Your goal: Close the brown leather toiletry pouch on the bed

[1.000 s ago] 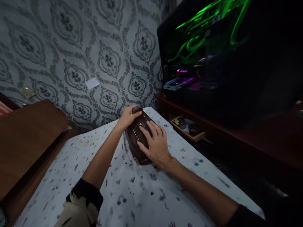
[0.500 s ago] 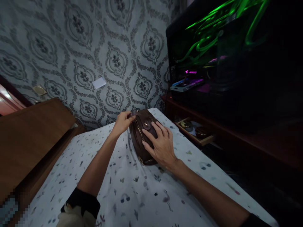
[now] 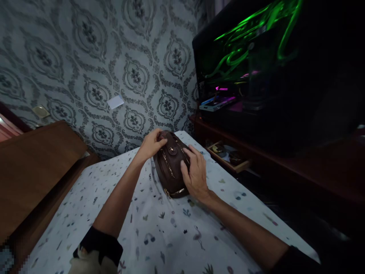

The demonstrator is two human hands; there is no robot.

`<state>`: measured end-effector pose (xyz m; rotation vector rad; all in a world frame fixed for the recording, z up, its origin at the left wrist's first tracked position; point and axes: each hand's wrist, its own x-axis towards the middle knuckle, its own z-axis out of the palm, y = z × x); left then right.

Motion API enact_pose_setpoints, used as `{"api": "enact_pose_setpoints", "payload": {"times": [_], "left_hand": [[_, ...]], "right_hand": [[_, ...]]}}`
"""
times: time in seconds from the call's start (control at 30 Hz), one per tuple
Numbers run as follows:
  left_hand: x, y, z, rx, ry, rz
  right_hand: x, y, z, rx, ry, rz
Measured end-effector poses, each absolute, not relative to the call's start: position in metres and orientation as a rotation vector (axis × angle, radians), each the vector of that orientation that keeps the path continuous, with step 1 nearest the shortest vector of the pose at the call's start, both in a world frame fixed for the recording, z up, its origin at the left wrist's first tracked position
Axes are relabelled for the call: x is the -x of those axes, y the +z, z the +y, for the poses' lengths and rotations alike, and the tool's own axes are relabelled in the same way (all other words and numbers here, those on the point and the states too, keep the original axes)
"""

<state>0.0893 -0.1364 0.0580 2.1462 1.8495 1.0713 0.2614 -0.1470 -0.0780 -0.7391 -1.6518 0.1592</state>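
Note:
A dark brown leather-look bag [image 3: 170, 167] with gold zips and a small gold emblem on a tab lies on the patterned bed sheet [image 3: 171, 232]. My left hand [image 3: 152, 145] is closed over its far left end, the thumb along the upper face and the other fingertips hidden behind it. Against the bag's right side rests my right hand [image 3: 196, 173], with bent fingers on the edge and the thumb on the front face. A gold zip runs across the bag's near end, and another slants down its front between my hands.
To the right, an open drawer [image 3: 242, 166] with round items juts out below a dark cabinet. A computer case [image 3: 211, 57] with green and pink lights stands above it. A brown wooden board [image 3: 37, 163] borders the bed at left. Patterned wallpaper [image 3: 134, 74] covers the wall behind.
My right hand has slid from the bag's front face to its right edge, uncovering more of the front. The left hand has curled further over the far end. The view has shifted slightly.

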Motion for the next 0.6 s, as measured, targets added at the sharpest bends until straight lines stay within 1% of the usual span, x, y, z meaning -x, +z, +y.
{"api": "enact_pose_setpoints", "payload": {"times": [0.13, 0.27, 0.37, 0.6], "left_hand": [[-0.112, 0.057, -0.124, -2.186, 1.051, 1.781], [-0.125, 0.055, -0.119, -2.155, 1.009, 1.934], [-0.127, 0.052, -0.117, -2.071, 1.120, 1.976], [-0.125, 0.042, -0.109, -1.834, 1.376, 1.860]], "right_hand": [[-0.257, -0.085, -0.144, 0.836, 0.156, -1.645], [-0.255, -0.090, -0.141, 0.826, 0.075, -1.672], [-0.256, -0.090, -0.142, 0.784, 0.051, -1.677], [-0.257, -0.086, -0.144, 0.818, 0.001, -1.719]]}}
